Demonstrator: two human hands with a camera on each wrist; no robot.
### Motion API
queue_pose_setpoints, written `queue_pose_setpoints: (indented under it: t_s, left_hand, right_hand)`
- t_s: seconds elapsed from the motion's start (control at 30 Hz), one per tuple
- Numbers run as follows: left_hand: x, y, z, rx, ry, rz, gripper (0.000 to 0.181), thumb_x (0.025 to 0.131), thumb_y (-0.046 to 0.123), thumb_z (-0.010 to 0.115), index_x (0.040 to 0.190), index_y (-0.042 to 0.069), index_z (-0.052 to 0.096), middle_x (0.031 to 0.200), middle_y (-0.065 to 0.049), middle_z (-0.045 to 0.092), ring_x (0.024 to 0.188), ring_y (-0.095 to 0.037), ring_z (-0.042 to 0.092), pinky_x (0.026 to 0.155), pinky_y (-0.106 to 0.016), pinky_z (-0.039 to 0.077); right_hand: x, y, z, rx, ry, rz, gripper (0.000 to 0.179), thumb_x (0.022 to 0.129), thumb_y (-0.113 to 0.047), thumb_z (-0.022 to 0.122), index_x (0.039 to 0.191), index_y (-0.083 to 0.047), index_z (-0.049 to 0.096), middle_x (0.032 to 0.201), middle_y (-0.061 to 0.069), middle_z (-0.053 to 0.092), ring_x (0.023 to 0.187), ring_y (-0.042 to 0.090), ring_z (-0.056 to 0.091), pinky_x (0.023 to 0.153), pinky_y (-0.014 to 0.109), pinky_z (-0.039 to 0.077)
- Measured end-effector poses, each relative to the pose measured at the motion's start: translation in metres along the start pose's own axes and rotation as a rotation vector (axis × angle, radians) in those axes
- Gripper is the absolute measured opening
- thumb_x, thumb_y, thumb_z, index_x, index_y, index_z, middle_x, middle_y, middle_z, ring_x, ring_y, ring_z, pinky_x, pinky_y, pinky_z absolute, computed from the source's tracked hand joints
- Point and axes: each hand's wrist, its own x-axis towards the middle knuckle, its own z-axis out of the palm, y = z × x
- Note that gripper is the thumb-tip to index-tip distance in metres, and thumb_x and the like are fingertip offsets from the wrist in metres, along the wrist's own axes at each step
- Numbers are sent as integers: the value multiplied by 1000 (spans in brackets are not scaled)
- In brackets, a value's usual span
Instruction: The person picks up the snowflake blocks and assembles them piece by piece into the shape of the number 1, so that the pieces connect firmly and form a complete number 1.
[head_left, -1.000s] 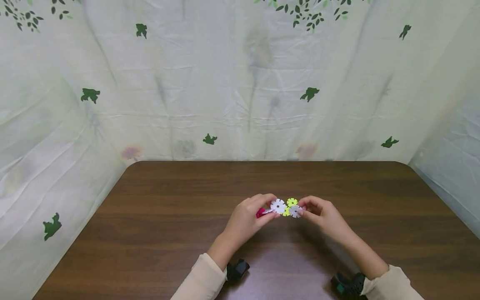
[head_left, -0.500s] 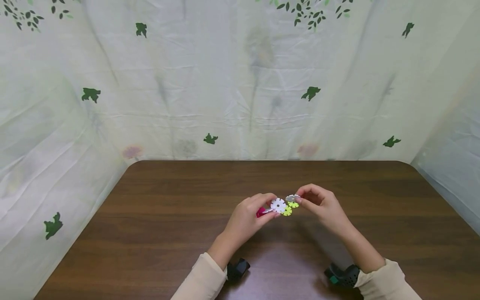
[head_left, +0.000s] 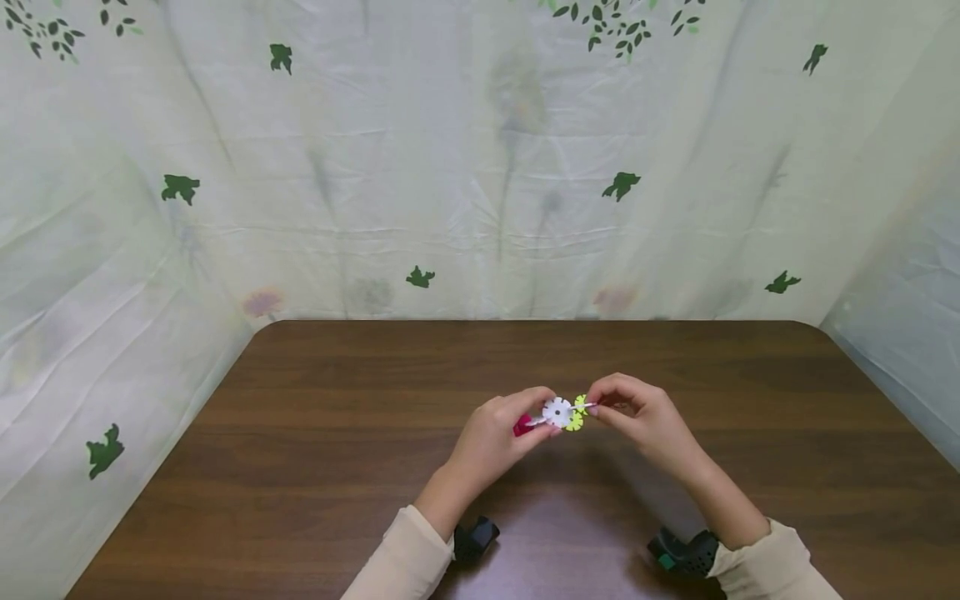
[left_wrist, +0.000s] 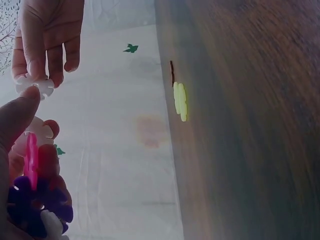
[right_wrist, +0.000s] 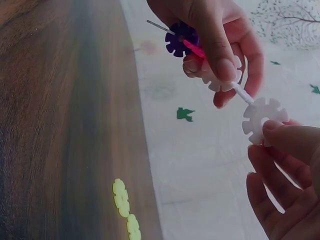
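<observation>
My left hand (head_left: 491, 429) grips a chain of notched plastic snowflake discs: a purple disc (left_wrist: 40, 205), a pink disc (left_wrist: 32, 160) and a white disc (head_left: 557, 412). Between thumb and fingers, my right hand (head_left: 641, 421) pinches another white disc (right_wrist: 264, 120), seen nearly edge-on from the head. In the right wrist view a white edge-on piece (right_wrist: 243, 94) bridges the gap between the two hands. Whether its slots are engaged with the right hand's disc cannot be told. Part of the chain is hidden by the left fingers.
Two yellow snowflake discs (right_wrist: 121, 197) lie on the brown wooden table (head_left: 337, 467), beyond the hands. A thin dark red piece (left_wrist: 172, 72) lies near them. A pale curtain (head_left: 450, 167) with green bird shapes hangs behind the table.
My right hand first lifted its white disc and tilted it, then brought it slightly down and left, now edge-on against the left hand's chain. My left hand has stayed nearly still.
</observation>
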Motion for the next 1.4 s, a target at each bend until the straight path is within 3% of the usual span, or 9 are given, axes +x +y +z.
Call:
queue_pose_setpoints:
  t_s: [0.2,0.47,0.6,0.77,0.97,1.23,1.4]
  left_hand:
    - [-1,1,0,-26,-6,-7,40,69,23,78,102,8,63,93,0,65,65,-8,53,61,-13,43]
    - [-1,0,0,12,-27,9,38,70,22,77,102,8,65,97,0,66,82,-11,61,73,-22,47]
    - [-1,0,0,15,-34,6,38,71,24,76,103,9,65,98,0,65,84,-10,60,74,-23,46]
    - [-1,-1,-1,-20,-24,8,39,72,24,76,105,7,64,98,-1,65,82,-10,59,72,-21,46]
    - [0,-3,-1,-16,-1,10,41,71,27,77,106,9,63,98,1,65,84,-9,59,73,-22,46]
    - [0,-3,-2,9,-26,33,40,71,27,77,105,12,64,96,5,64,79,-6,57,70,-24,42]
    - [1,0,1,21,-39,74,38,72,25,76,105,11,63,95,5,64,72,-4,54,73,-25,39]
  right_hand:
    - [-1,-1,3,-66,10,-66,21,73,5,68,87,-10,64,87,2,62,77,12,57,62,24,48]
    - [-1,1,9,-130,76,-194,27,65,16,70,82,-4,67,82,4,65,74,11,60,64,18,47]
    - [0,-8,10,-137,86,-200,28,63,18,69,81,-3,66,80,7,65,72,11,60,63,18,46]
    - [1,-27,11,-118,70,-158,23,67,17,68,81,0,64,79,10,63,69,13,57,57,20,45]
    - [1,-35,10,-53,60,-23,17,71,13,66,83,2,62,79,10,62,67,12,55,54,23,47]
    - [0,-30,14,54,42,91,14,75,10,65,86,4,61,77,13,60,63,16,56,53,24,47]
    - [-3,-12,17,141,20,140,12,78,2,66,90,2,62,81,14,61,65,21,60,57,30,50]
